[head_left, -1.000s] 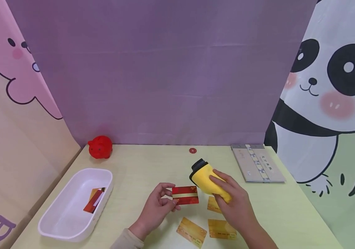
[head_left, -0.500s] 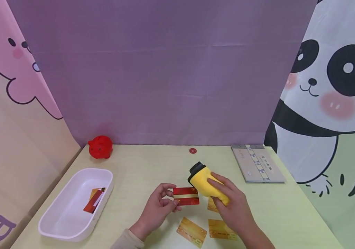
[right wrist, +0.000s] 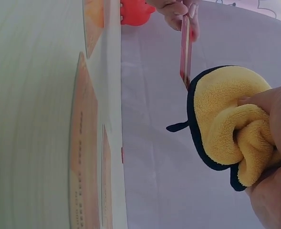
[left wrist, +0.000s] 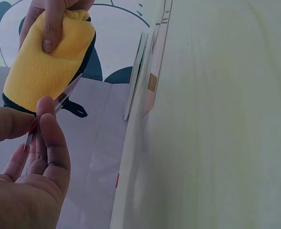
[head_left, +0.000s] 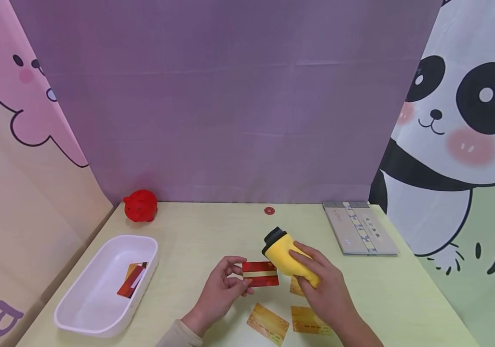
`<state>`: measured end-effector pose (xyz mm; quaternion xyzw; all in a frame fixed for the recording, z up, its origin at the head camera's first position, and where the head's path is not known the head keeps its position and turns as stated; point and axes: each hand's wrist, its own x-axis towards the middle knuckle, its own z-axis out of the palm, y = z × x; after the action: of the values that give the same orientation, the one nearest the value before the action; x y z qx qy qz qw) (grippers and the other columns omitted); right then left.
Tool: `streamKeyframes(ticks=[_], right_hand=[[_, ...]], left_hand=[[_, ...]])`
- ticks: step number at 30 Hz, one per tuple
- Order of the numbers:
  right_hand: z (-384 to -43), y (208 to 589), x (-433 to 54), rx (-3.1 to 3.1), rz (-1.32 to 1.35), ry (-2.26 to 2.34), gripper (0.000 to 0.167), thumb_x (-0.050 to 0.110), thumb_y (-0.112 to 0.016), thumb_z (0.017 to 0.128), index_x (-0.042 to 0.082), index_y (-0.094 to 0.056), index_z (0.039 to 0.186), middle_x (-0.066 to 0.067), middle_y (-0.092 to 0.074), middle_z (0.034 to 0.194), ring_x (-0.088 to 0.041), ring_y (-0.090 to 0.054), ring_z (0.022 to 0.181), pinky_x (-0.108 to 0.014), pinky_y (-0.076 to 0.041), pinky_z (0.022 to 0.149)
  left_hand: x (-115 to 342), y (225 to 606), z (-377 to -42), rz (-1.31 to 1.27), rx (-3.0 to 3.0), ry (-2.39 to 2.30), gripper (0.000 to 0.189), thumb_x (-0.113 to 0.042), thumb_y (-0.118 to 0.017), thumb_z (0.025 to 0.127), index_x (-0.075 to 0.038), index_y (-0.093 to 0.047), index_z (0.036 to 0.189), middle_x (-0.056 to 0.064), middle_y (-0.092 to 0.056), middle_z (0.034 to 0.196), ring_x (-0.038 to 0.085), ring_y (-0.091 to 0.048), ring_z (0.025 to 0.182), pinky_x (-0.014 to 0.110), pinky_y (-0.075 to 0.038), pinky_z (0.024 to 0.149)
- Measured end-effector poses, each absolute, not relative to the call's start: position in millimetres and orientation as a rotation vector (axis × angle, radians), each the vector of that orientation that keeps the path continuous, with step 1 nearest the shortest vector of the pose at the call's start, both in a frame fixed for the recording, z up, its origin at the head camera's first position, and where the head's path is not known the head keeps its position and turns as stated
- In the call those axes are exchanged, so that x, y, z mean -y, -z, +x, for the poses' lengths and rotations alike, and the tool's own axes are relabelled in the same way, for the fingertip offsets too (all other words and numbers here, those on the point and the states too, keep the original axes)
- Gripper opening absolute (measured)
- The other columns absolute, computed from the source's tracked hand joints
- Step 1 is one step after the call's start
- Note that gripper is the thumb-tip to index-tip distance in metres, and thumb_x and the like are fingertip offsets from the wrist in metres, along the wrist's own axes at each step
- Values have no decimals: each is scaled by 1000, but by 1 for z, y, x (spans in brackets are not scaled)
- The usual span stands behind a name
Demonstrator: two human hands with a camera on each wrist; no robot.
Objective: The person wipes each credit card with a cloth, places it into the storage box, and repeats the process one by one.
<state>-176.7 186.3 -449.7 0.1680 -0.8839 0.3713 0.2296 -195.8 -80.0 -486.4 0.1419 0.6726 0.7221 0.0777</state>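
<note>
A person's left hand point(head_left: 221, 289) pinched a red card point(head_left: 261, 274) by its left end, between thumb and fingers, above the pale table point(head_left: 212, 231), while the right hand point(head_left: 327, 291) grasped a bunched yellow cloth point(head_left: 290, 255) at the card's far end. In the head view the cloth overlapped the card's upper right corner; whether the two touched could not be told. The work, judging by cloth and card, looked partway through: one card was up at the cloth, a few overlapping cards point(head_left: 131, 282), gold and red, sat in the white tray point(head_left: 91, 332) and may have been done with, and three gold cards point(head_left: 268, 324) lay on the table near the hands, likely left to handle. The red card's long axis ran left to right across the person's front, its gold stripe along that line, its free short end pointing right and its striped face toward the head camera; both wrist views caught it nearly edge-on. The cloth slanted from the right palm up and left, black trim leading. Farther out stood a red piggy bank point(head_left: 140, 206), with a small red disc point(head_left: 269, 210) and a grey book point(head_left: 357, 229) along the table's back.
</note>
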Motion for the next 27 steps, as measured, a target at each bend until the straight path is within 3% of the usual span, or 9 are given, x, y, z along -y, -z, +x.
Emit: streamKeyframes(ticks=[5,18,27], right_hand=[[-176,453,-186,2426,489,-976,62,-6,-85,82,23,-72,136,9,-56,150,-26,-62,130,-35,-56,97],[-170,456,-175,2451,715,-605,77,-4,-96,68,30,-72,133,5,-55,152,-25,-62,126,-39,-59,95],[-170,454,-179,2425,732,-481,76,-4,-98,64,26,-75,129,0,-58,149,-25,-64,119,-40,-60,93]], left_hand=[[79,489,-196,429,-1975,-2183,46,-1,-68,101,-9,-49,142,28,-55,117,30,-76,89,34,-63,83],[75,488,-196,531,-1881,-2245,48,-4,-68,101,-11,-48,144,24,-59,119,32,-76,95,42,-62,89],[77,485,-195,547,-1863,-2274,47,-2,-67,101,-9,-48,144,25,-61,119,31,-76,93,41,-63,88]])
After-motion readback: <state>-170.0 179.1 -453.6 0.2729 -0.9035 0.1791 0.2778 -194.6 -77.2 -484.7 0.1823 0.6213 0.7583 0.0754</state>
